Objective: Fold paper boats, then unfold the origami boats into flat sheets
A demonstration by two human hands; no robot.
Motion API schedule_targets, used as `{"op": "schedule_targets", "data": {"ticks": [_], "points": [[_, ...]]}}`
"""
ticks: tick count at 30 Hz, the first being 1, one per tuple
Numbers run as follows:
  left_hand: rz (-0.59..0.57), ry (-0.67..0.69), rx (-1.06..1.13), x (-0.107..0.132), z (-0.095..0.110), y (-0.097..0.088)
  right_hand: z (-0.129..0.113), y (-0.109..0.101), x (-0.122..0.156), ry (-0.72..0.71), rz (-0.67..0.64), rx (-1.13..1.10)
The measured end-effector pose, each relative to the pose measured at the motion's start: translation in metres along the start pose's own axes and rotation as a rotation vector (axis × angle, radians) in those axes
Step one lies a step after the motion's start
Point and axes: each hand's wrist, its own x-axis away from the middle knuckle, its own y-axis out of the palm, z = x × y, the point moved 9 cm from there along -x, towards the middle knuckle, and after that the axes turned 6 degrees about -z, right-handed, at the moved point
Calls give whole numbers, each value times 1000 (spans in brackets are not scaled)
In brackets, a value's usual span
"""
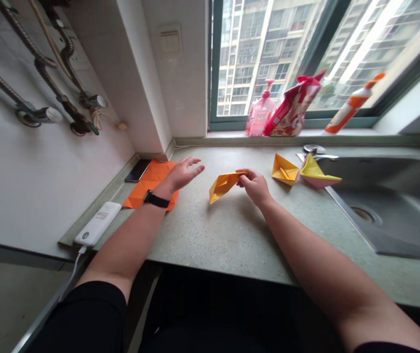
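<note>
Counter: speckled stone countertop [232, 245] lay under both hands; stainless steel sink [386, 206] to the right of the right hand.
Windowsill: beyond the hands stood a pink pump bottle [260, 110], a red printed bag [294, 105] and an orange-and-white bottle [350, 100].
Left of left hand: white power bank [97, 223] with cable; dark phone [137, 170].
Under left hand: creased orange paper [151, 184], partly beneath the wrist.
Left hand [182, 175]: open, fingers spread, empty; black watch [154, 198] on wrist.
Right hand [256, 186]: closed in a pinch on folded yellow paper [223, 186], held left of the hand.
Right of right hand: two yellow-and-pink paper boats [285, 169], [316, 171], side by side.
</note>
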Motion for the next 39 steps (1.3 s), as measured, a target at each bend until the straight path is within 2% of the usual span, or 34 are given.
{"op": "schedule_targets", "data": {"ticks": [2,4,6,9,14,18,22,28,34,39], "points": [[20,94,50,3,33,29,-2,-4,0,-11,-11,28],[45,123,115,9,49,54,-4,-4,2,-26,-35,51],[48,107,198,16,50,70,-7,1,4,-43,-86,71],[-11,54,326,20,35,83,-16,14,11,-99,-166,120],[-44,-66,478,17,10,82,-42,23,24,-306,-113,236],[-95,-76,627,15,11,92,-51,28,34,-455,-98,272],[-145,-96,759,14,10,103,-56,25,42,-542,-45,308],[-122,-109,890,15,10,104,-78,26,56,-679,4,431],[8,-66,833,14,11,94,-74,27,54,-656,10,510],[80,-32,582,22,19,84,-66,24,48,-537,8,418]]}}
